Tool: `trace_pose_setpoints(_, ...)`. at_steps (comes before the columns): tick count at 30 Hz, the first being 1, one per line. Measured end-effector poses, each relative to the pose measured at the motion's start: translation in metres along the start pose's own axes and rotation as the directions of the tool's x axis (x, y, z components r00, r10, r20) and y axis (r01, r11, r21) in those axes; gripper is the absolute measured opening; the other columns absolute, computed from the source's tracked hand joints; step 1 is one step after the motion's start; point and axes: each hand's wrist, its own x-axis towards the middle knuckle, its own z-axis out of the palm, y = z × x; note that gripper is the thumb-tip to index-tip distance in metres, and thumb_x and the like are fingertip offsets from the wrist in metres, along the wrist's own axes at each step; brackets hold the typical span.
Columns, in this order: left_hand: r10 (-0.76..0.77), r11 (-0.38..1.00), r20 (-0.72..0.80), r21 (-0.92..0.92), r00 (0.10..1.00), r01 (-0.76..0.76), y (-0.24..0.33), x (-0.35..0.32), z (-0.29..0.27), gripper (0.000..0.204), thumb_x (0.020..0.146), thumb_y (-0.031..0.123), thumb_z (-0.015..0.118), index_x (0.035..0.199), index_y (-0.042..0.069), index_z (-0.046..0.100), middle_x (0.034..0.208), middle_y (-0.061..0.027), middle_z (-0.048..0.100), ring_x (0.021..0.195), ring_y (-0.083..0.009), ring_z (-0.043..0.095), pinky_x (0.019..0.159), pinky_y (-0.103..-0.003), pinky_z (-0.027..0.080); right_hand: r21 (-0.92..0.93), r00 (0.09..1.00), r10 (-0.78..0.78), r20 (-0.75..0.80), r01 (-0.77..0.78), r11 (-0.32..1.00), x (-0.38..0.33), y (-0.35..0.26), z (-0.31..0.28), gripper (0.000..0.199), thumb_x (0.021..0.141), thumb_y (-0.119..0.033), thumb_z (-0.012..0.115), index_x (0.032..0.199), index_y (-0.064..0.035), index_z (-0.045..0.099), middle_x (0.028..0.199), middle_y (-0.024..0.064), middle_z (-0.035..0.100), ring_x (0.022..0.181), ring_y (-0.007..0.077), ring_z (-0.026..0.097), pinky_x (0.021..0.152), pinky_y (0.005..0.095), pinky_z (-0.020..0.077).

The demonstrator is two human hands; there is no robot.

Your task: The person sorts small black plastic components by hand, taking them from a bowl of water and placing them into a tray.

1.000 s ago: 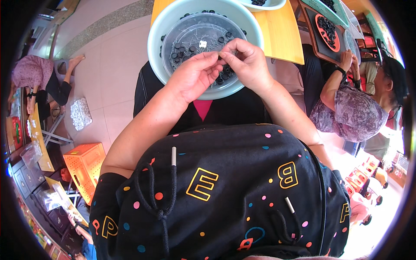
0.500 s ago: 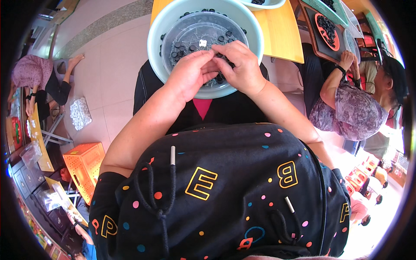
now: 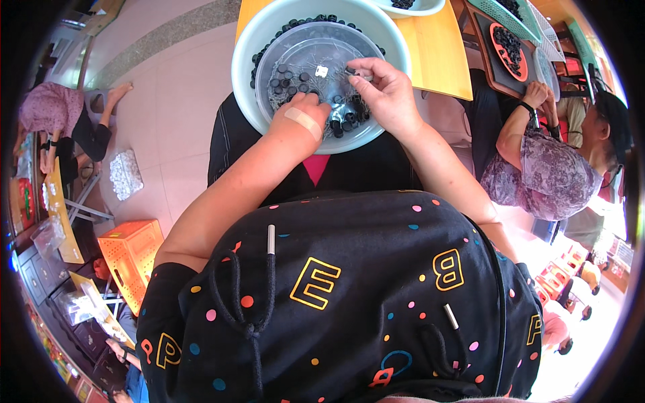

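A clear round plastic tray (image 3: 269, 60) rests in a pale green basin (image 3: 240, 67). Inside it are small round black caps (image 3: 290, 90), thin metal pins (image 3: 329, 55) and a small white piece (image 3: 322, 71). My left hand (image 3: 300, 124), with a plaster across its back, reaches palm down into the tray; its fingers curl among the caps and their tips are hidden. Over the tray's right side, my right hand (image 3: 384, 94) pinches a small black cap (image 3: 350, 70) between thumb and forefinger.
More black caps (image 3: 295, 25) lie in the basin around the tray. A yellow table (image 3: 440, 57) stands behind. To the right, a person (image 3: 544, 161) works by an orange dish (image 3: 500, 40) of black parts. An orange crate (image 3: 131, 258) stands at left.
My hands, close together over the tray, have moved apart. The left has turned palm down and gone lower into the caps; the right has shifted slightly right. The basin has moved slightly.
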Motion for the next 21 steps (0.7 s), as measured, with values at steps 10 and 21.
trace_pose_setpoints(10, -0.169, 0.937, -0.071, -0.321, 0.983, 0.138, 0.000, 0.006, -0.017, 0.015, 0.076, 0.010, 0.067, 0.085, 0.003, 0.057, 0.087, -0.0130, 0.061, 0.080, -0.0281, 0.061, 0.074, -0.037, 0.049, 0.142, 0.997, -0.057, -0.057, 0.065, 0.988, -0.001, -0.005, -0.002, 0.016, 0.081, -0.003, 0.069, 0.096, -0.0029, 0.064, 0.084, -0.0003, 0.060, 0.068, 0.0028, 0.053, 0.059, 0.0186, 0.0445)
trace_pose_setpoints(21, -0.377, -0.389, 0.301, -0.910, 0.876, 0.144, 0.004, 0.018, -0.035, 0.027, 0.088, 0.002, 0.053, 0.112, -0.009, 0.056, 0.104, -0.0168, 0.062, 0.095, -0.0198, 0.061, 0.090, -0.030, 0.050, -0.092, 0.984, -0.178, -0.015, 0.175, 0.980, -0.006, -0.022, 0.006, 0.018, 0.078, 0.001, 0.069, 0.096, -0.0029, 0.067, 0.080, 0.0009, 0.057, 0.064, 0.0055, 0.050, 0.059, 0.0189, 0.0417)
